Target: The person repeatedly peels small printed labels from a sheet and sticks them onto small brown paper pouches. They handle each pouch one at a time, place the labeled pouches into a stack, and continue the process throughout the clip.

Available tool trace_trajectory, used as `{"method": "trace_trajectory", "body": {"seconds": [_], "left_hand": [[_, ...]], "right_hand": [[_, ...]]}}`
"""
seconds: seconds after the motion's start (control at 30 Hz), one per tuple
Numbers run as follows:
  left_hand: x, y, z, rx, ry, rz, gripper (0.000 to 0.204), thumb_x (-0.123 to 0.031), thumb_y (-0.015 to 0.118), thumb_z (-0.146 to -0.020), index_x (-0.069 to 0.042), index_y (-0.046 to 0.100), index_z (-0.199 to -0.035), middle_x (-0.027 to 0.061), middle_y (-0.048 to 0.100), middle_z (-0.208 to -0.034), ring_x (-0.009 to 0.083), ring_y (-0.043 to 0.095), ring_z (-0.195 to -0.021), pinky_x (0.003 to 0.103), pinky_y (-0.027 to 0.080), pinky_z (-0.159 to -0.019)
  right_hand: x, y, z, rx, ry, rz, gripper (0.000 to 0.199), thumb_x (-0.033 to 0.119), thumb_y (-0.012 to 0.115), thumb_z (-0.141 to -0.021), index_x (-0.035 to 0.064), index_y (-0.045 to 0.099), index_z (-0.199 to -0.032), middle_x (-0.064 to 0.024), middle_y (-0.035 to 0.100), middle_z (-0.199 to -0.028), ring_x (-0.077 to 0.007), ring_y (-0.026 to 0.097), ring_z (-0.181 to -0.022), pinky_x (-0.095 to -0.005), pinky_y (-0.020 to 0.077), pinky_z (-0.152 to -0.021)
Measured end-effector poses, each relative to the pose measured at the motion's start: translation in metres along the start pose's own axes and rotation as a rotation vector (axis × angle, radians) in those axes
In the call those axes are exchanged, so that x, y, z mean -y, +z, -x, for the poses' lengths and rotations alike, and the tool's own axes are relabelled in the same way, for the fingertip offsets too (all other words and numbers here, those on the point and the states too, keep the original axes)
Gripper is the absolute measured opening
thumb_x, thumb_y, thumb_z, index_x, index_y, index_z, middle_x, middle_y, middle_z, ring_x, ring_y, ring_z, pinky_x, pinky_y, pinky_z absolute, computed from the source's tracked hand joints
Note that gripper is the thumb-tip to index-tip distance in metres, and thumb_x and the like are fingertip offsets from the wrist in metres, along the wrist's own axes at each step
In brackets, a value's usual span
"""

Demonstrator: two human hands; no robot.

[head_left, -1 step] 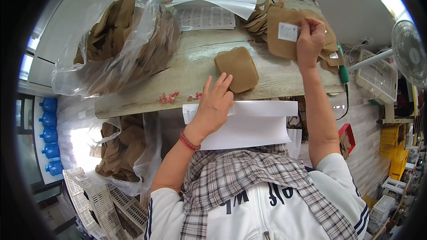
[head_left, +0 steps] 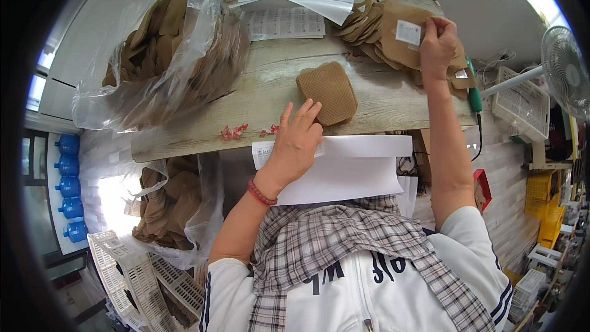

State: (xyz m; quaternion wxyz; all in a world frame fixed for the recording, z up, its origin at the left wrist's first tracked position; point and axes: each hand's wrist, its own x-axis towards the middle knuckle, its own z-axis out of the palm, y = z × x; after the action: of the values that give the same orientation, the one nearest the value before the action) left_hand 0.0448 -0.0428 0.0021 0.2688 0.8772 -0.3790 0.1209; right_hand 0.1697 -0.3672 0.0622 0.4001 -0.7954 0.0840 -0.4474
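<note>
At the near edge of the table my left hand (head_left: 296, 146) lies open, its fingers apart. Its fingertips touch the lower left edge of a small stack of brown textured pads (head_left: 329, 93) with rounded corners. Under that hand is a white label sheet (head_left: 359, 175), which hangs from the table edge towards my lap. Farther right, my right hand (head_left: 439, 46) pinches the right edge of a brown pad (head_left: 399, 43) bearing a white label (head_left: 408, 34). This pad is over a loose pile of similar pads (head_left: 362, 31), so part of the pile is hidden.
A clear plastic bag full of brown pads (head_left: 166, 61) stands at the left of the table. Printed label sheets (head_left: 286, 9) lie at the back. A green-handled tool (head_left: 474, 93) with a cable is at the right edge, near a fan (head_left: 566, 74).
My right hand has moved right and slightly away from me, carrying the labelled pad onto the pile. My left hand and the small stack have hardly moved.
</note>
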Motion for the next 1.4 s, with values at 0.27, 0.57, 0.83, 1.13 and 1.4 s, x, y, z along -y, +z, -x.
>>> {"method": "trace_trajectory", "body": {"seconds": [0.27, 0.57, 0.83, 1.13, 1.4], "left_hand": [[-0.019, 0.005, 0.017, -0.011, -0.196, 0.172, 0.009, -0.008, 0.064, -0.088, -0.002, 0.059, -0.085, 0.0122, 0.056, -0.081, 0.0323, 0.058, -0.081, 0.044, 0.045, -0.072], [-0.017, 0.003, 0.044, -0.064, -0.229, 0.185, 0.023, -0.015, 0.077, -0.078, -0.004, 0.068, -0.097, 0.0103, 0.066, -0.089, 0.0289, 0.062, -0.082, 0.037, 0.049, -0.071], [0.0, 0.015, 0.056, 0.024, -0.544, 0.44, 0.018, -0.007, 0.076, -0.079, 0.0, 0.07, -0.093, 0.0089, 0.069, -0.081, 0.0173, 0.063, -0.07, 0.029, 0.048, -0.065], [0.033, -0.004, 0.043, 0.439, -0.83, 1.046, 0.015, -0.007, 0.077, -0.078, 0.001, 0.071, -0.09, 0.0033, 0.07, -0.08, 0.0082, 0.061, -0.072, 0.025, 0.049, -0.066], [0.04, -0.013, 0.034, 0.349, -0.723, 0.636, 0.011, -0.004, 0.074, -0.077, 0.001, 0.067, -0.084, 0.0039, 0.068, -0.082, 0.0117, 0.061, -0.076, 0.028, 0.046, -0.069]], "right_hand": [[0.08, -0.045, 0.126, 0.807, -0.19, -0.09, 0.055, 0.017, 0.079, -0.081, 0.0097, 0.058, -0.131, -0.0124, 0.065, -0.122, -0.0325, 0.061, -0.115, -0.0411, 0.0444, -0.103], [0.045, -0.04, 0.218, 0.881, -0.204, -0.07, 0.017, 0.016, 0.082, -0.074, 0.0147, 0.074, -0.09, 0.0016, 0.067, -0.082, -0.0198, 0.062, -0.078, -0.0339, 0.0445, -0.074], [0.046, -0.029, 0.221, 0.685, -0.495, -0.153, 0.015, 0.009, 0.08, -0.072, 0.0144, 0.074, -0.085, 0.0018, 0.067, -0.084, -0.0199, 0.061, -0.078, -0.0345, 0.0455, -0.071], [0.049, -0.03, 0.233, 0.75, -0.3, -0.314, 0.015, 0.003, 0.078, -0.073, 0.0114, 0.072, -0.083, -0.0062, 0.063, -0.101, -0.0246, 0.06, -0.091, -0.0349, 0.0511, -0.082], [0.055, -0.046, 0.203, 0.719, 0.463, -0.975, 0.006, 0.005, 0.068, -0.092, 0.0045, 0.063, -0.096, -0.0047, 0.056, -0.105, -0.0157, 0.056, -0.1, -0.0287, 0.046, -0.089]]}}
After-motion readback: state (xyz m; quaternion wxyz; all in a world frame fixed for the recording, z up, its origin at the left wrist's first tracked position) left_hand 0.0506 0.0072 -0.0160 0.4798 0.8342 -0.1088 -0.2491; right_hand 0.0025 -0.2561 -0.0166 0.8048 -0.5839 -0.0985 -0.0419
